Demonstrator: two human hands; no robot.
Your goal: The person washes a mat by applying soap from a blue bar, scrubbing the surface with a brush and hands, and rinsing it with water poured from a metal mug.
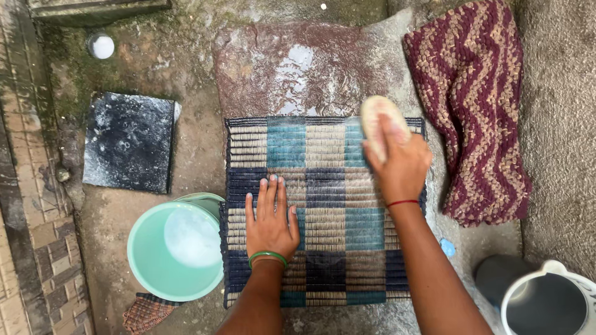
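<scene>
View: looking straight down at a wet stone slab (292,62) on an outdoor concrete floor.
Mat: a woven checked mat (323,211) in blue, navy and tan lies flat on the slab, its top edge near the wet patch.
Left hand: the left hand (271,220) lies flat on the mat's lower left part, fingers spread and apart, gripping nothing, pinning the mat down. A green bangle sits at the wrist.
Right hand: the right hand (400,164) is closed around a pale oval scrubbing brush (379,118), pressed on the mat's upper right corner.
Nearby: a green bucket (177,248) of soapy water touches the mat's left edge; a maroon zigzag rug (475,105) lies to the right; a white bucket (546,301) sits at lower right.
Doing it well: likely best to keep the flat palm firm so the mat cannot slide, and scrub along the weave.
</scene>
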